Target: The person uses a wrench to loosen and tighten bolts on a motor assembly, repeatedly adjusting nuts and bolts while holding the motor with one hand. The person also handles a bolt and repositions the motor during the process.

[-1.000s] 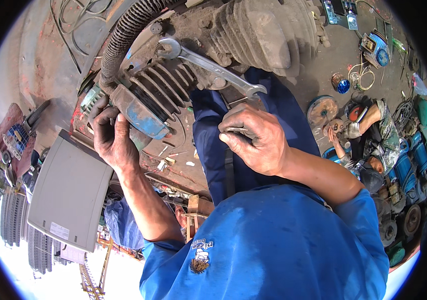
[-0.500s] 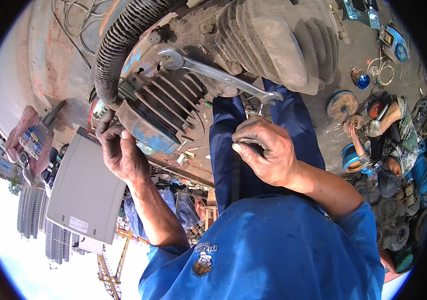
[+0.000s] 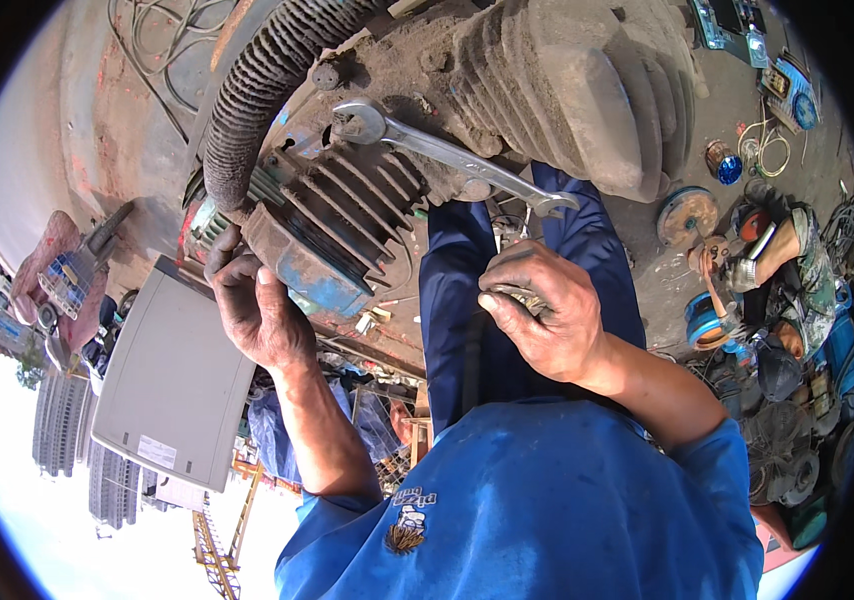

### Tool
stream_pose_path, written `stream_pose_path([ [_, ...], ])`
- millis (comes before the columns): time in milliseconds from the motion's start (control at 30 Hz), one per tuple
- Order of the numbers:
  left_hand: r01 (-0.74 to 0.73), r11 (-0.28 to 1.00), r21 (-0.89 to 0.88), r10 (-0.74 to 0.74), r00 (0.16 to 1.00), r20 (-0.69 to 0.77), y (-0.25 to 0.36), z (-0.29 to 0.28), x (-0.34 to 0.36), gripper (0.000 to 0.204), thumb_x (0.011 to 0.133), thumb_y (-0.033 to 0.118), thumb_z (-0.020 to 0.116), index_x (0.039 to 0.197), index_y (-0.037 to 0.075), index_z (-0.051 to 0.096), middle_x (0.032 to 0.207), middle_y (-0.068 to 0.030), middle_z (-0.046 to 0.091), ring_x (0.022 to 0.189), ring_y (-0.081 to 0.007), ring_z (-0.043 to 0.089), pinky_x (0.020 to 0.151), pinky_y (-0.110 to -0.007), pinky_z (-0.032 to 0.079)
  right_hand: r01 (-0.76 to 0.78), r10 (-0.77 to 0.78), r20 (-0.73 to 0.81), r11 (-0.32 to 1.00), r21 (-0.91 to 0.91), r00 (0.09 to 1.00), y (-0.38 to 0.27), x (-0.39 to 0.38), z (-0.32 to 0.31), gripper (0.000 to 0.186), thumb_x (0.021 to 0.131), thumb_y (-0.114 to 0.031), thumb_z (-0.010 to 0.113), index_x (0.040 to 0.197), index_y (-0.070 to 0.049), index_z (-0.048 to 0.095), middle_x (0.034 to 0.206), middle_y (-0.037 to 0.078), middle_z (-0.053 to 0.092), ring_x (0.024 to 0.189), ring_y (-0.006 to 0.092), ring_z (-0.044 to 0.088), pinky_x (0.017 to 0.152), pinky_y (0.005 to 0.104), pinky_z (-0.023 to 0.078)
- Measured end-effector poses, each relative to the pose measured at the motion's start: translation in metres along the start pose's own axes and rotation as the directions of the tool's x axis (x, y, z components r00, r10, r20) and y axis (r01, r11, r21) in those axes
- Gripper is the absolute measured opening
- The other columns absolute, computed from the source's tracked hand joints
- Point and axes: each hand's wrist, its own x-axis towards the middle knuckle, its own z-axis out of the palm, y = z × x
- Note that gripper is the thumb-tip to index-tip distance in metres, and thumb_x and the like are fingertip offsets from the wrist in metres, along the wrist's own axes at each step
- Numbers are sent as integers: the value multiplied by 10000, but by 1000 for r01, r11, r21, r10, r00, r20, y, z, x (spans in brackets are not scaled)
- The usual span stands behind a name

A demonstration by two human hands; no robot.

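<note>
My left hand (image 3: 269, 318) is at the near left end of a dirt-caked finned machine (image 3: 342, 205). Its index finger reaches up just below the end of a black corrugated hose (image 3: 232, 150), while the other fingers bend and the thumb stands apart. Nothing shows between thumb and fingers. My right hand (image 3: 552, 315) hovers over my dark blue trousers, its fingers curled toward the thumb. A small metallic glint shows inside that curl, too little to name. Across the machine's top lies a steel wrench (image 3: 452, 155), untouched, its near jaw jutting past the edge.
A grey casing (image 3: 179, 375) stands left of the machine. To the right a co-worker (image 3: 782, 290) sits low among metal parts, close to a round rusty disc (image 3: 687, 215). A blue-ended can (image 3: 723, 162) and several cables lie on the ground.
The machine, hose and wrench sit slightly farther right in view. Both hands have shifted a little right and lower. Their curled shapes are nearly the same.
</note>
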Motion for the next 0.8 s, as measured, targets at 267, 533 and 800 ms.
stream_pose_path([
  [267, -73, 995, -64, 62, 987, -150, 46, 5, -41, 446, 962, 223, 719, 1311, -21, 586, 1329, -158, 586, 1183, -239, 577, 978, -408, 514, 195, -136, 211, 936, -293, 968, -62, 11, 39, 317, 712, 1, 825, 1006, -52, 718, 890, 68, 660, 766, 251, 651, 653, 368, 536],
  [533, -252, 952, 176, 238, 966, 99, 78, -69, -62, 275, 774, 1, 792, 1013, -13, 657, 871, -136, 674, 731, -296, 653, 632, -379, 525, 701, -502, 491, 547, -457, 712, -100, 46, 144, 272, 708, -158, 745, 976, -114, 728, 929, 11, 608, 813, 235, 622, 654, 364, 514],
  [800, -304, 901, 310, 346, 934, -88, 4, -110, -19, 194, 812, -3, 764, 973, 20, 660, 872, -120, 652, 758, -313, 645, 652, -393, 531, 628, -443, 453, 433, -647, 773, -82, 71, 176, 338, 711, 34, 792, 1019, -61, 689, 977, 82, 656, 875, 294, 635, 773, 400, 512],
])
